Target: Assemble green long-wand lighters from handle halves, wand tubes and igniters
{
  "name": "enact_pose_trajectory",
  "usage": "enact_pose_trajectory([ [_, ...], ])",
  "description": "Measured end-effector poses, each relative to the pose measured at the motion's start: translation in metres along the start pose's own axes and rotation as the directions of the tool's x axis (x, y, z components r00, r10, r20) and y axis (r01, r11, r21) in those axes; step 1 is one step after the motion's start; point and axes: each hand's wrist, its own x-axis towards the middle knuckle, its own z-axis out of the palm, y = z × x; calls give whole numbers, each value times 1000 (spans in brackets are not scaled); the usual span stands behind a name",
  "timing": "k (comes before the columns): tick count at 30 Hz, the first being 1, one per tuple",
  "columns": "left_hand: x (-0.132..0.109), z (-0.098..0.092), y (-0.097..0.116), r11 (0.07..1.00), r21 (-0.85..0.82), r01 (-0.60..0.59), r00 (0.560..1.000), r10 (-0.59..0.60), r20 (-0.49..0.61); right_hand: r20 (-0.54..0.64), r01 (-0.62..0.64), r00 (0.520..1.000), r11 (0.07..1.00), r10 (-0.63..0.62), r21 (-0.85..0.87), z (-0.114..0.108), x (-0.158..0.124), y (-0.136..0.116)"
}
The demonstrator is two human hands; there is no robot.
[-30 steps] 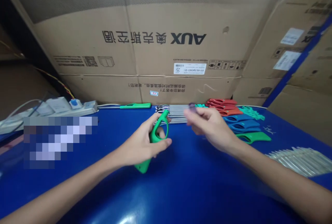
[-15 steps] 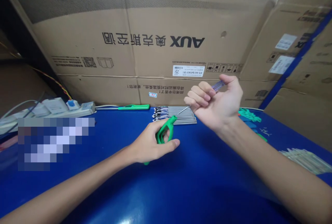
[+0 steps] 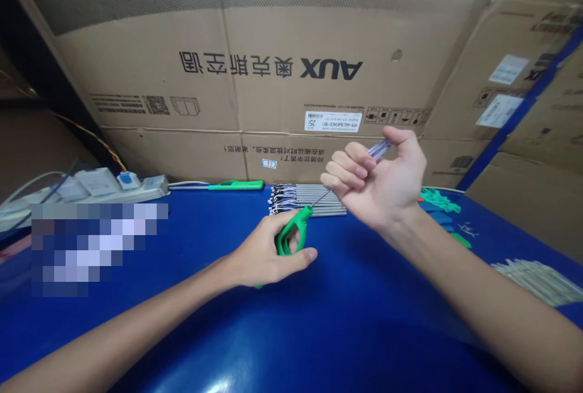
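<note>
My left hand [image 3: 266, 254] is closed around a green plastic handle [image 3: 290, 236] with a loop opening, held just above the blue table [image 3: 291, 332]. My right hand [image 3: 380, 177] is raised, palm toward me, fingers curled around a small screwdriver [image 3: 364, 159] with a clear bluish handle. Its thin metal shaft [image 3: 321, 198] points down and left, with the tip at the top end of the green handle.
A row of metal rods with wires [image 3: 310, 205] lies behind the hands. More coloured handles [image 3: 439, 208] lie behind my right wrist. A green-handled tool [image 3: 237, 185], a power strip [image 3: 113, 186], clear sleeves [image 3: 537, 280] at right, and large cardboard boxes [image 3: 273, 65] ring the table.
My right hand rose from near the table, turned palm up and brought the screwdriver tip to the green handle. The left hand tilted the handle slightly and stayed in place.
</note>
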Motion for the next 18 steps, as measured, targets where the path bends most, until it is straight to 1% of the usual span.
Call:
enact_pose_trajectory([
  [2,-2,-3,-3,1000,2,0,1000,0,22,15,7,1000,995,-6,-104,-5,-1,-5],
  [3,-3,-6,-5,1000,8,8,999,-8,31,28,-8,1000,983,13,-182,-8,-3,-6],
  [4,-4,-9,-7,1000,18,20,999,-20,35,38,-29,998,958,42,-285,-12,-5,-5],
  [5,-5,-12,-9,999,33,33,999,-34,33,52,-51,995,906,80,-420,-16,-8,-2],
  [6,-6,-16,-11,998,51,45,999,-47,28,67,-69,989,815,131,-576,-20,-11,2],
  [7,-8,-19,-13,996,73,54,998,-55,15,77,-66,981,675,179,-735,-25,-15,10],
  [8,-9,-23,-15,993,102,59,998,-60,4,88,-44,965,486,245,-873,-29,-19,18],
  [9,-10,-25,-17,989,134,61,998,-60,-6,79,-18,945,291,318,-957,-33,-23,29],
  [10,-11,-27,-18,984,166,61,998,-60,-12,51,5,925,124,376,-992,-36,-27,39],
  [11,-12,-29,-19,979,194,61,998,-60,-11,16,19,896,-3,444,-1000,-39,-30,50],
  [12,-13,-30,-19,974,220,61,998,-61,-6,-8,24,873,-60,488,-998,-42,-31,59],
  [13,-14,-31,-20,968,242,61,998,-64,4,-21,32,854,-93,519,-995,-44,-32,67],
  [15,-15,-33,-21,956,285,64,996,-78,37,-21,50,827,-111,562,-993,-47,-32,76],
  [18,-18,-40,-22,922,384,59,988,-110,112,-11,81,818,-135,575,-988,-48,-28,75],
])
